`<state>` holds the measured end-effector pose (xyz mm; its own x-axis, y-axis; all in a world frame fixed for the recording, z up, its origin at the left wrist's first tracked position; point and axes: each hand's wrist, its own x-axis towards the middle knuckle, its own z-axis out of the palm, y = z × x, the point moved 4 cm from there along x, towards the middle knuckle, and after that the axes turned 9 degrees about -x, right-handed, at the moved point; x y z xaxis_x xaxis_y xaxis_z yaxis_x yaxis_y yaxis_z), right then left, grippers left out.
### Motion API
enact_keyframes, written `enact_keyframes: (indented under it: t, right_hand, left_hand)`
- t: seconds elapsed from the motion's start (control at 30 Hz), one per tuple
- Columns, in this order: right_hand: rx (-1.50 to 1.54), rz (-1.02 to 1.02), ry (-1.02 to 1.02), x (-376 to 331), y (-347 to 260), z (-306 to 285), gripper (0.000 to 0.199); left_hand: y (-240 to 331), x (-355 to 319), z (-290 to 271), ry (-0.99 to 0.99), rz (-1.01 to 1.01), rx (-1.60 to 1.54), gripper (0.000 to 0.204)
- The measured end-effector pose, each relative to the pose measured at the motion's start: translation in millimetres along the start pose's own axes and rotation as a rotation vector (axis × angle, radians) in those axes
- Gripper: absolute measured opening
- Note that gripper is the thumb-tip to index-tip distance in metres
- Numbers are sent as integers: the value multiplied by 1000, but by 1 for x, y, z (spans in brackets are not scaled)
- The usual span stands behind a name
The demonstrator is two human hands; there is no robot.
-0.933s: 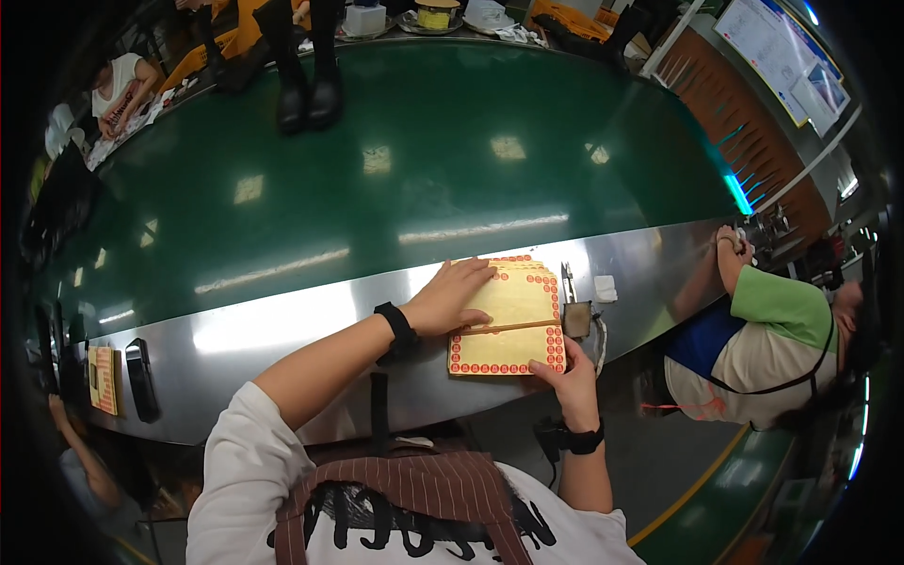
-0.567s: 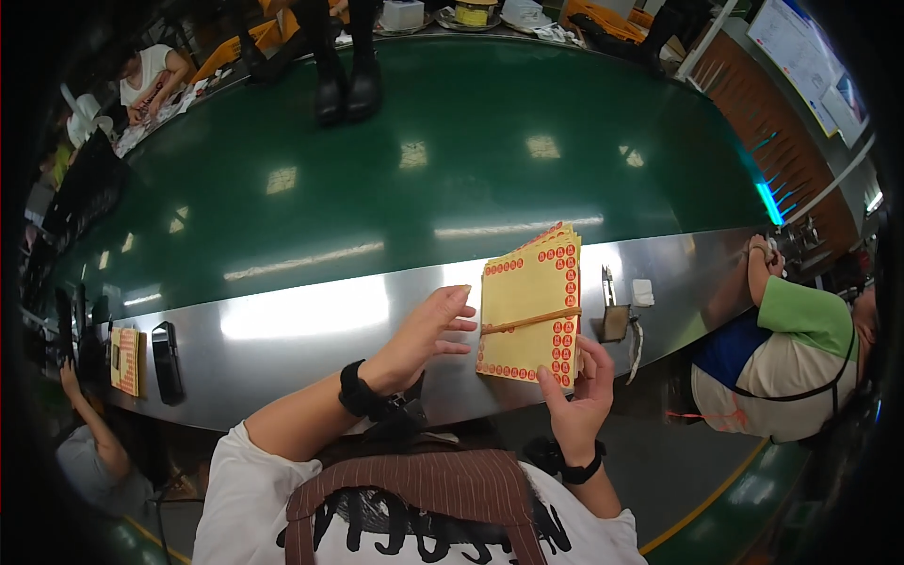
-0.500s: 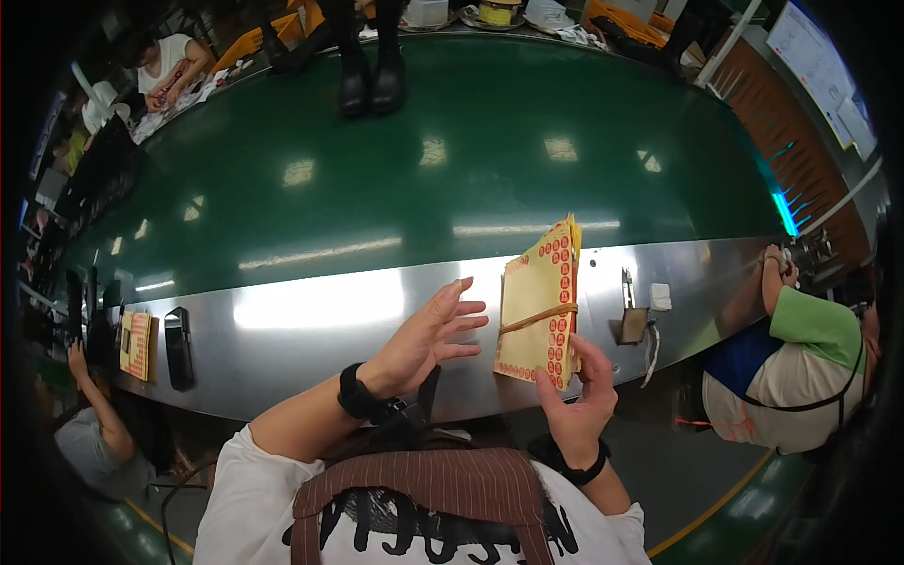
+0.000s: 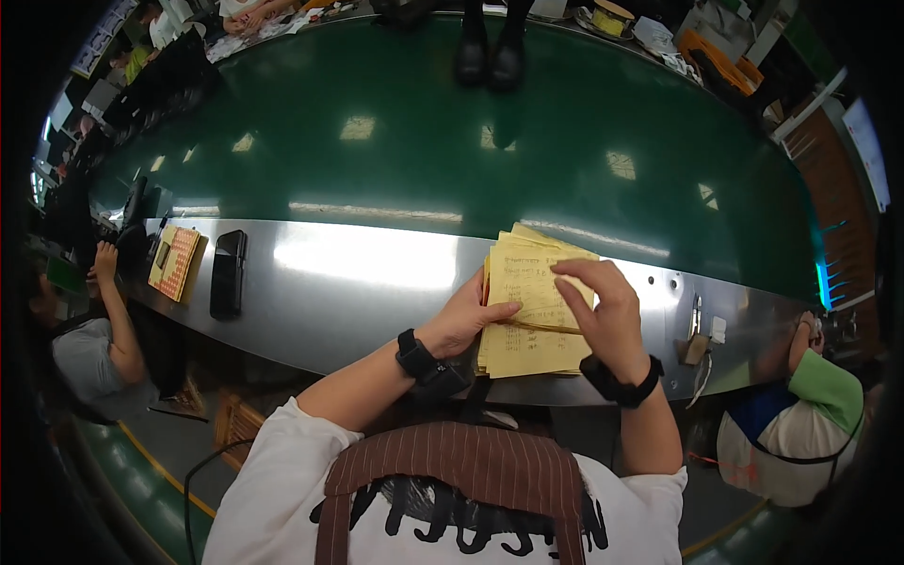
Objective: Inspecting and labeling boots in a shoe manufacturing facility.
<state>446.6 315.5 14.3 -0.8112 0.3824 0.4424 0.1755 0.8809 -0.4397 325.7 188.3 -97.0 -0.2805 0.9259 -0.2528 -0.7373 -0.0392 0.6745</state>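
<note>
Nearest to us is the brown striped apron (image 4: 452, 461) over a white shirt, and just beyond it we see both bare hands at one yellow paper stack (image 4: 527, 355). The left hand (image 4: 463, 317) pinches the stack at its left edge: the thumb lies flat on the top sheet, while the other fingers go behind the edge and are mostly hidden. The right hand (image 4: 607, 301) is half curled above the right part of the sheets, with thumb and forefinger bent toward each other, their tips close together; we cannot tell whether they hold a sheet. A thin brown band (image 4: 541, 328) crosses the stack, passing beside the left thumb. The stack is over the steel strip (image 4: 377, 315), its lower side near the strip's front edge, and its sheets are fanned a little at the top. To the left, a broad stretch of shining steel runs from the hand to a black phone (image 4: 227, 274), with a red-patterned booklet (image 4: 175, 264) beyond it. To the right, a small metal tool (image 4: 695, 348) and a white square piece (image 4: 718, 330) lie well apart from the stack. Farther, the wide green surface (image 4: 377, 174) extends to black boots (image 4: 489, 61) standing near its far edge.
</note>
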Motion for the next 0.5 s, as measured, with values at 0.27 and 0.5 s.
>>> enact_keyframes:
  t: [0.27, 0.5]
  right_hand:
    - [-80, -60, -272, 40, 31, 52, 32]
    - [23, 32, -492, 45, 37, 54, 37]
  left_hand:
    - [-5, 5, -5, -14, 56, 33, 75]
    - [-6, 1, -9, -73, 46, -53, 67]
